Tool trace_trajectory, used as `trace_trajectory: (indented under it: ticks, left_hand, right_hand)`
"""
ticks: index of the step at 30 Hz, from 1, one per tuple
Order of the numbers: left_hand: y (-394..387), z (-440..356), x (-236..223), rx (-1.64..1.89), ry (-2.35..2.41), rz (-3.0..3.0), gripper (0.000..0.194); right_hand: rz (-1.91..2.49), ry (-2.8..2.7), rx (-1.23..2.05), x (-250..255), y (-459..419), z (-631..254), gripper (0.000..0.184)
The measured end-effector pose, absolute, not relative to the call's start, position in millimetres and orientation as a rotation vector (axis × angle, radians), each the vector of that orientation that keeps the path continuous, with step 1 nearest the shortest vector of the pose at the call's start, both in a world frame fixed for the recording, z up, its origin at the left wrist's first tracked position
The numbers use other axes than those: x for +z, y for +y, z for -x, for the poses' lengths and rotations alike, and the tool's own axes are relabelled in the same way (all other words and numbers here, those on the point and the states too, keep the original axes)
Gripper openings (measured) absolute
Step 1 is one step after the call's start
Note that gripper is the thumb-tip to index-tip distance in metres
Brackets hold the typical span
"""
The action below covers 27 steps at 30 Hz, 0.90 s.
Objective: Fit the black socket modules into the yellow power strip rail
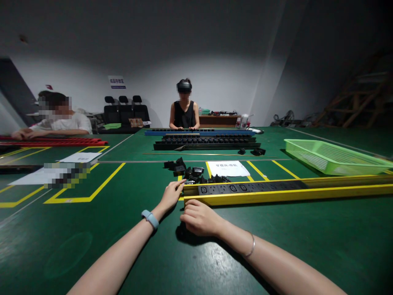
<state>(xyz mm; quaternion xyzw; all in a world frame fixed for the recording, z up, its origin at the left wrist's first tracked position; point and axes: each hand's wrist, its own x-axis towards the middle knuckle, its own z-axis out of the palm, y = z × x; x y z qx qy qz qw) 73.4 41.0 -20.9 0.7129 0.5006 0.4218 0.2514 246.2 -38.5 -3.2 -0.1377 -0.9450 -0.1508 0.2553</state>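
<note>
Bare forearms [123,254] are stretched over a green tabletop [76,221] from seven and five o'clock. Fingertips of the left hand [170,197] are placed at the left end of a yellow channel [260,199]; whether anything is pinched cannot be told. Loose black modules [179,168] are scattered just beyond, toward one o'clock from that hand, not yet seated. Fingers of the right hand [200,217] are curled at the near side of the same end, any grip hidden from view. Toward three o'clock the channel is judged part-filled: black sockets [254,187] are lined up inside past the middle of its visible length, while farther right none can be made out. Beyond it, at two o'clock, a green basket [310,161] is set.
</note>
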Motion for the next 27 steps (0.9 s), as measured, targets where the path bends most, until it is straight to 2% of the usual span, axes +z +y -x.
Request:
trace_trajectory:
  ticks: [3,10,13,18,27]
  left_hand:
    - [39.9,-73.3,-19.6,1.086,1.346,-1.943,0.031]
    - [33.9,-70.3,-15.9,1.377,1.732,-1.994,0.031]
    - [30.3,-70.1,-14.1,1.382,1.869,-2.076,0.03]
    - [27.6,-73.2,-13.5,1.265,1.778,-2.206,0.024]
    - [38.7,-68.2,-17.1,1.384,1.538,-1.966,0.024]
  right_hand:
    - [0.38,-2.585,-0.393,-4.4,-39.7,-245.7,0.01]
    - [0.431,-2.573,-0.349,-5.3,-40.7,-245.3,0.01]
    - [0.441,-2.576,-0.326,-4.0,-41.3,-245.7,0.011]
    - [0.457,-2.587,-0.311,-4.5,-41.3,-246.1,0.013]
    - [0.472,-2.578,-0.31,-3.7,-42.3,-244.6,0.014]
